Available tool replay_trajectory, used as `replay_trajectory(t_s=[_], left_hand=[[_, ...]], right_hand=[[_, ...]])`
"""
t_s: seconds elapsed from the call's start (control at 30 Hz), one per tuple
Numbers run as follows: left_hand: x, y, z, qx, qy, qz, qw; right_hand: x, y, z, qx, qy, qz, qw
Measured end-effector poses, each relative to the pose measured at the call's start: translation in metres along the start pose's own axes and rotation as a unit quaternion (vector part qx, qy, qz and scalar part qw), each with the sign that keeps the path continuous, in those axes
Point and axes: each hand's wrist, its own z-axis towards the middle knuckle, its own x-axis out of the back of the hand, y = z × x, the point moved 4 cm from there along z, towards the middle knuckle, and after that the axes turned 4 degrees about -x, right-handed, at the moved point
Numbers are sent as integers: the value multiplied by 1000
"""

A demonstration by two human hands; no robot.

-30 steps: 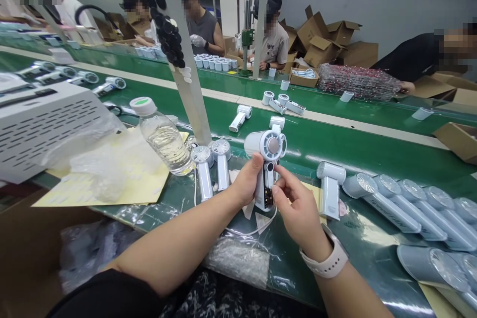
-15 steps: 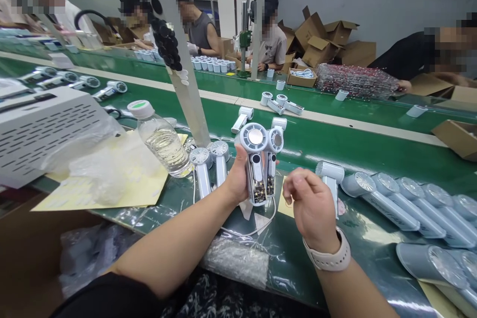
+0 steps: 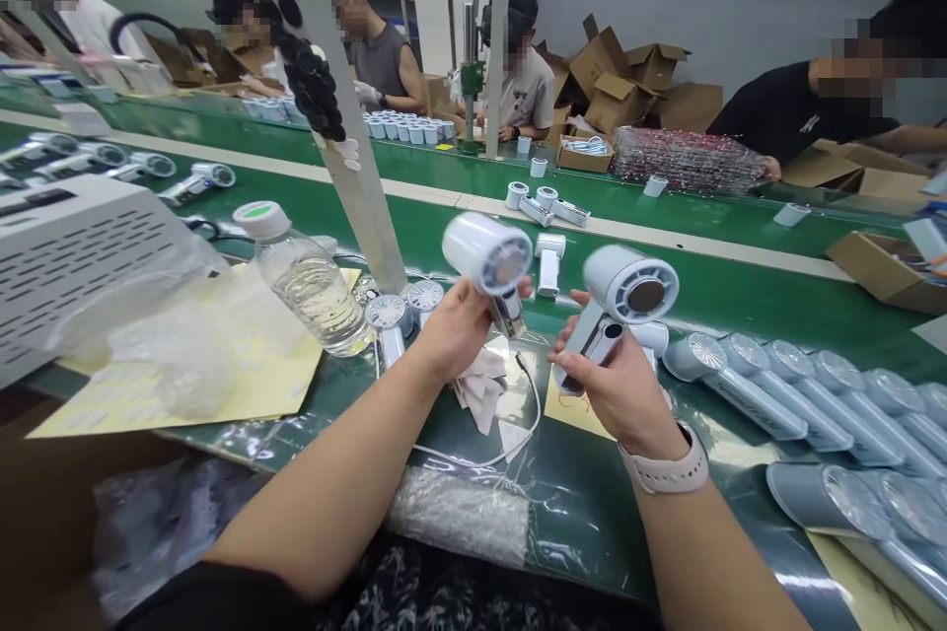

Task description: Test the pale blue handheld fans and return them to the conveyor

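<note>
Head view: left fingers [image 3: 460,304] clasp smooth cylinder-headed fan [image 3: 473,245]; right fingers [image 3: 584,372] wrap second fan [image 3: 614,278], slim-handled, ribbed-rimmed.

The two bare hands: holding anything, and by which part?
The left hand holds a pale-blue plastic handheld fan by its handle, just below the round head; the right hand holds a similar fan by its handle.

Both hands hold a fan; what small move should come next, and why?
I'd probably turn the left fan so its handle faces the camera: it looks blurred and the left hand hides part of that handle, while the right fan, in the right hand, shows more sharply.
</note>
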Motion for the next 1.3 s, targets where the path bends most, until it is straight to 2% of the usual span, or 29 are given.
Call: replay_trajectory(t_s=[0.1,0.2,0.37,0.5,0.67,0.9,1.1,1.3], left_hand=[[-6,-3,-2,59,-7,-89,994],[-15,-4,-10,94,-40,-88,991],[-20,-8,-13,91,-86,-64,990],[-14,-9,-8,72,-65,-48,994],[-16,-6,-8,60,-109,-42,991],[-14,-8,-6,44,-90,-23,995],[-13,-9,-6,72,-59,-46,995],[-10,-12,-5,69,-41,-31,996]], right_hand=[[3,1,3,-15,53,39,998],[-3,2,3,-48,12,99,994],[-13,-6,-5,-40,-79,107,990],[-14,-8,-9,-53,-101,112,987],[-17,-12,-11,-54,-133,143,979],[-15,-11,-8,-60,-197,220,954],[-14,-9,-6,-69,-184,220,955],[-20,-2,-8,-82,-124,158,976]])
